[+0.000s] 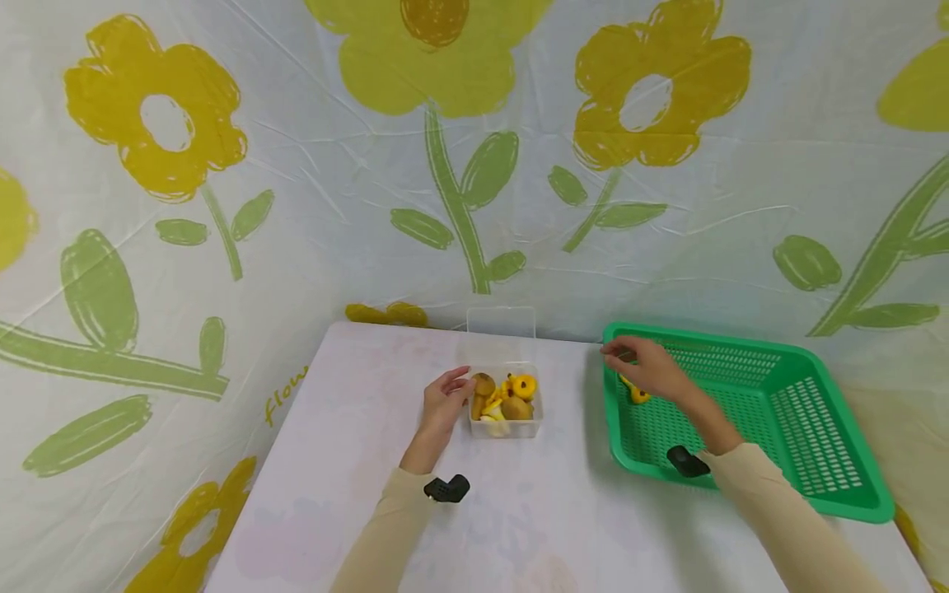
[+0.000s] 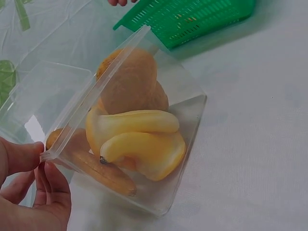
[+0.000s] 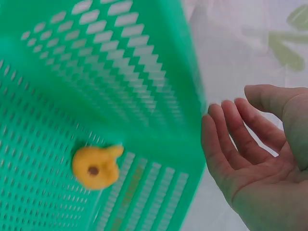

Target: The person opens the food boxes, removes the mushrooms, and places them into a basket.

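A clear plastic box (image 1: 519, 430) with its lid raised at the back stands on the table, filled with several yellow and brown toy-like fruits and vegetables. Yellow banana-shaped pieces (image 2: 139, 139) show through its wall in the left wrist view, below a rounded brown piece (image 2: 130, 82). My left hand (image 1: 443, 403) pinches the box's left rim between thumb and fingers. Over the left rim of a green basket (image 1: 819, 412) hovers my right hand (image 1: 648, 366), fingers loosely bent, holding nothing. Inside the basket lies a rounded yellow piece (image 3: 96, 168) with a dark spot and a short stub.
The basket, with slotted walls, takes up the table's right side. A pale table (image 1: 356, 428) carries everything. Behind it and on the left hangs a white cloth (image 1: 319, 148) printed with yellow flowers. The transparent lid (image 1: 501, 321) rises near the table's back edge.
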{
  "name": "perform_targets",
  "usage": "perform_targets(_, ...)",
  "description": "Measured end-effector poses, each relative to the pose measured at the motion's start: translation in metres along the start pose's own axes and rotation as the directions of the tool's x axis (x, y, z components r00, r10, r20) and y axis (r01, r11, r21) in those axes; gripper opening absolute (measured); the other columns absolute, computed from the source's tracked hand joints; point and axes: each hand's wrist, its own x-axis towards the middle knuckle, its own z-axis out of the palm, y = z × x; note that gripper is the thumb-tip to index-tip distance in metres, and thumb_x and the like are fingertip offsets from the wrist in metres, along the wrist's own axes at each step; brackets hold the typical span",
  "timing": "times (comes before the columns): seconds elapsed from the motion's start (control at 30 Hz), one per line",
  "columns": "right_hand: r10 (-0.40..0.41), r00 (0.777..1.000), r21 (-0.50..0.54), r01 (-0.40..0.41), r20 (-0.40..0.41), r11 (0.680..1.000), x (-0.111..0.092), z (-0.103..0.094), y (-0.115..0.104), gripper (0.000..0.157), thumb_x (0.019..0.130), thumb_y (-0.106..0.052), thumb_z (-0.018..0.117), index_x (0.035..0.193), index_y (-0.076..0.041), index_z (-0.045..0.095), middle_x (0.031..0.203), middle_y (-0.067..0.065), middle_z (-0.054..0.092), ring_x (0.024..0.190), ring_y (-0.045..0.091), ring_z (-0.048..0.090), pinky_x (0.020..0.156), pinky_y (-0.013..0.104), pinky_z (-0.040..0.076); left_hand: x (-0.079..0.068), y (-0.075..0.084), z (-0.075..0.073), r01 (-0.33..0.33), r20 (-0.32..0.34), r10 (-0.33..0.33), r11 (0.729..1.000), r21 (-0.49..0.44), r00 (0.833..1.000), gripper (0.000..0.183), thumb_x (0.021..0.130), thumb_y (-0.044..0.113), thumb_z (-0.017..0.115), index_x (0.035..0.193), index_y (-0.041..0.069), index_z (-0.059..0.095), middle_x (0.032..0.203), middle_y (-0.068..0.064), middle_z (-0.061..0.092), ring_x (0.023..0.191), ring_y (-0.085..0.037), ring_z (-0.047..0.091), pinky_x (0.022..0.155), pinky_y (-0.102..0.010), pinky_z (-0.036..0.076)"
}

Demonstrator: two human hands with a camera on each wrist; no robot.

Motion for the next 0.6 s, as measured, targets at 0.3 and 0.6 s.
perform_targets(0.3,-0.016,0.999,0.072,0.014,0.032,0.997,0.011,0.03,-0.031,0.022,0.103,-0.012,0.064,0.117,0.005,0.067,0.109,0.014,0.071,0.103,0.034,0.067,0.088,0.044,0.056,-0.001,-0.001,0.001,-0.001,0.003,0.001,1.0,-0.016,1.0,0.035,0.095,0.006,0.072,0.129,-0.002,0.067,0.104,-0.013,0.068,0.082,-0.012,0.059,0.071,-0.021,0.051)
perform_targets(0.6,-0.089,0.991,0.111,0.078,0.097,0.991,0.022,0.064,-0.05,0.021,0.1,-0.007,0.065,0.115,0.008,0.065,0.107,0.014,0.07,0.098,0.03,0.067,0.09,0.045,0.057,-0.002,-0.001,0.001,-0.007,0.006,0.007,1.0,-0.027,1.0,0.036,0.095,0.006,0.072,0.13,-0.003,0.067,0.102,-0.012,0.068,0.082,-0.012,0.059,0.072,-0.022,0.051)
